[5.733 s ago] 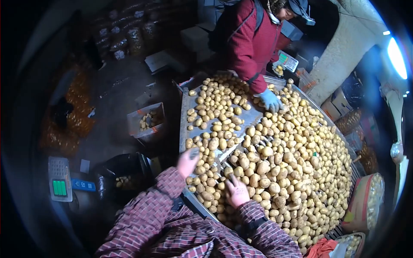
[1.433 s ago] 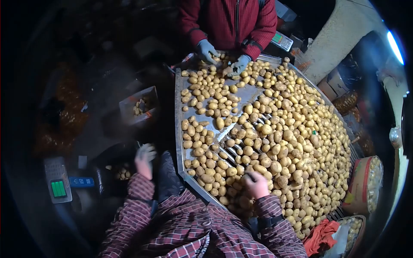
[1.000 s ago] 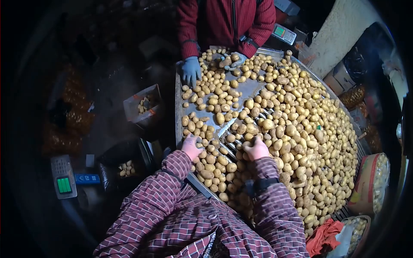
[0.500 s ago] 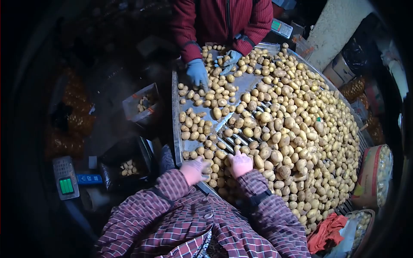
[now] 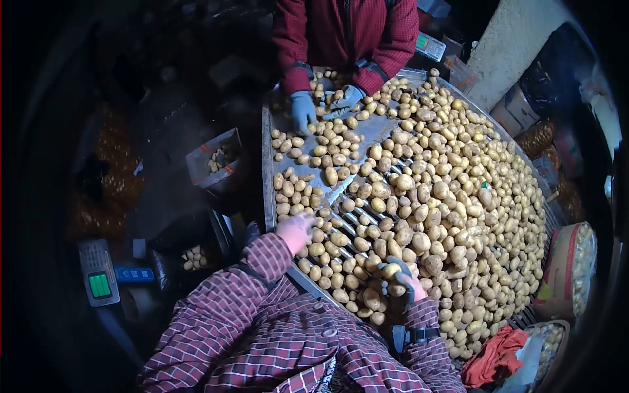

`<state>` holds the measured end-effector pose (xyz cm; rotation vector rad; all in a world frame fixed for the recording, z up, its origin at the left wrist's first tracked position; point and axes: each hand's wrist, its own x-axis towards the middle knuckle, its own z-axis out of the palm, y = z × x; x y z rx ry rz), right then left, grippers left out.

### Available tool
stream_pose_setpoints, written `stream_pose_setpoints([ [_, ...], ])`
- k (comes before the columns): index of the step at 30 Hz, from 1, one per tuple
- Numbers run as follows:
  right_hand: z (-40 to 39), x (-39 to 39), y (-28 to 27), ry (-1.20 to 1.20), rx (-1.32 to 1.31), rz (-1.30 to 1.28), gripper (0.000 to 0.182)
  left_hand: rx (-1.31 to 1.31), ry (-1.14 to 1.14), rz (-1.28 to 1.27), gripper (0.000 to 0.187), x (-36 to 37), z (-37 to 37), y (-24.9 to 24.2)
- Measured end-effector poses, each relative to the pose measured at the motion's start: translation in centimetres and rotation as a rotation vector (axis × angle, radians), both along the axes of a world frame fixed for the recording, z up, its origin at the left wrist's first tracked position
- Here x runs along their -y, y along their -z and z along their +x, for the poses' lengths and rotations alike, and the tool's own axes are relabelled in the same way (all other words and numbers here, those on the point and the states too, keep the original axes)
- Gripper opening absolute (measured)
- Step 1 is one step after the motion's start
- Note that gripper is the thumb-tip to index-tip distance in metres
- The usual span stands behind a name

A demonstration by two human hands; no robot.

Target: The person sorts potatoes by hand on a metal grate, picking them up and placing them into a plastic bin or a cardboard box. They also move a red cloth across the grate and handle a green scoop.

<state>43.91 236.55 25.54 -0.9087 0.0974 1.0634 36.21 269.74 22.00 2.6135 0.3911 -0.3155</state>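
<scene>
A large heap of potatoes (image 5: pixel 458 223) covers most of a metal sorting table (image 5: pixel 267 164) with a slatted part. My left hand (image 5: pixel 296 232) lies at the near left edge of the heap, fingers stretched over the potatoes and slightly blurred; no potato shows in its grip. Farther right, my right hand (image 5: pixel 410 285), in a glove with grey fingers, curls around a potato (image 5: pixel 391 270). Other potatoes lie right beside those fingers. Below my hands, loose potatoes reach the table's near rim.
Across the table a co-worker in a red jacket (image 5: pixel 347 39) handles potatoes with blue-gloved hands (image 5: pixel 303 112). To the left are a box (image 5: pixel 216 160) with some potatoes and a scale (image 5: pixel 99 278). A red cloth (image 5: pixel 496 357) and a carton (image 5: pixel 563 268) stand at the right.
My right hand has moved right and toward me and now holds a potato. My left hand has shifted slightly farther up the table. The co-worker's hands have moved a little.
</scene>
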Motion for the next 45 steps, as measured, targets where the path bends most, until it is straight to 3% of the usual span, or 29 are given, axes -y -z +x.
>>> stream_pose_setpoints([
  [2,-0.4,-0.3,0.3,-0.105,0.02,-0.039,0.058,-0.172,0.17,0.18,0.051,2.1,0.5,0.2],
  [5,0.0,-1.0,1.2,-0.209,0.089,-0.055,0.057,-0.305,0.267,0.161,0.061,2.4,2.3,0.9],
  [8,0.6,-1.7,2.0,-0.234,0.155,-0.213,0.052,-0.33,0.307,0.063,0.063,1.4,1.9,-1.3],
  [9,0.9,-1.7,2.4,-0.226,0.186,-0.224,0.046,-0.259,0.197,0.031,0.058,1.3,1.5,-1.0],
  [12,1.1,-1.5,2.6,-0.161,-0.098,-0.11,0.042,0.128,-0.421,-0.911,0.049,0.0,-0.7,2.6],
  [13,1.0,-1.8,2.5,-0.308,0.46,-0.325,0.038,0.266,-0.48,-1.013,0.045,-0.3,-1.2,2.9],
  [16,0.4,-3.1,1.5,-0.117,0.14,-0.279,0.041,0.188,-0.433,-0.718,0.047,-0.1,-3.6,1.9],
  [17,0.6,-3.1,2.1,-0.151,0.134,-0.257,0.038,0.051,-0.377,-0.512,0.047,0.3,-3.7,1.2],
  [18,0.6,-3.4,2.0,-0.167,0.131,-0.259,0.037,0.186,-0.349,-0.448,0.046,1.1,-4.1,2.6],
  [20,0.7,-4.5,1.6,-0.192,0.136,-0.26,0.036,0.191,-0.051,-0.169,0.051,2.5,-3.5,1.0],
  [21,0.7,-5.0,1.0,-0.213,0.136,-0.278,0.035,-0.141,0.061,-0.056,0.053,3.4,-2.8,0.3],
  [22,0.8,-4.9,2.4,-0.255,0.19,-0.286,0.035,-0.292,0.189,0.139,0.051,4.6,-2.6,0.5],
  [24,0.7,-5.1,2.3,-0.244,0.222,-0.281,0.035,-0.162,0.189,0.192,0.036,5.2,-2.6,2.4],
  [25,0.8,-4.8,2.6,-0.25,0.181,-0.273,0.037,-0.163,0.164,0.127,0.035,4.9,-2.4,2.6],
  [28,1.1,-4.6,1.7,-0.204,0.189,-0.294,0.042,-0.187,-0.326,-0.705,0.037,1.5,-3.9,-2.1],
  [29,1.2,-4.5,2.4,-0.173,0.171,-0.263,0.049,0.137,-0.491,-0.997,0.037,-0.3,-5.6,3.3],
  [30,1.2,-5.0,2.4,-0.147,0.124,-0.203,0.055,0.336,-0.544,-1.23,0.037,-2.1,-7.2,1.7],
  [31,0.7,-5.9,1.4,-0.249,0.575,-0.252,0.055,0.423,-0.579,-1.396,0.035,-4.3,-9.0,1.0],
  [32,0.7,-7.4,1.1,-0.216,0.275,-0.184,0.054,0.365,-0.613,-1.354,0.039,-6.5,-11.6,0.5],
  [33,0.6,-9.0,0.9,-0.15,-0.026,-0.142,0.053,0.427,-0.696,-1.595,0.042,-8.1,-13.5,0.3],
  [34,0.2,-11.0,1.9,-0.423,0.509,-0.138,0.046,0.462,-0.856,-1.515,0.042,-8.9,-15.3,-0.4],
  [35,-0.2,-13.0,3.0,-0.533,1.07,-0.145,0.04,0.58,-0.934,-1.651,0.039,-10.4,-17.5,0.5],
  [36,-1.4,-16.3,5.5,-0.375,0.386,-0.101,0.042,0.516,-1.11,-1.493,0.042,-11.5,-18.9,0.4],
  [38,-6.2,-22.8,0.1,-0.401,-0.038,0.066,0.056,0.661,-1.165,-1.609,0.046,-14.1,-23.5,4.3],
  [40,-8.8,-25.2,-0.7,-0.563,0.208,0.033,0.065,0.879,-1.291,-1.358,0.051,-14.1,-26.4,5.5],
  [41,-8.7,-24.9,-1.6,-0.647,0.567,-0.038,0.065,0.585,-1.562,-1.517,0.052,-16.5,-28.2,6.4],
  [42,-8.1,-24.1,-1.9,-0.72,0.929,-0.112,0.065,0.452,-1.692,-1.32,0.053,-17.7,-29.7,8.5],
  [44,-6.6,-20.9,0.1,-0.638,1.663,-0.341,0.059,0.506,-1.724,-0.851,0.05,-14.5,-27.6,5.3],
  [45,-5.3,-18.9,1.3,-0.726,1.928,-0.368,0.057,0.543,-1.587,-0.803,0.048,-14.1,-27.5,6.6],
])
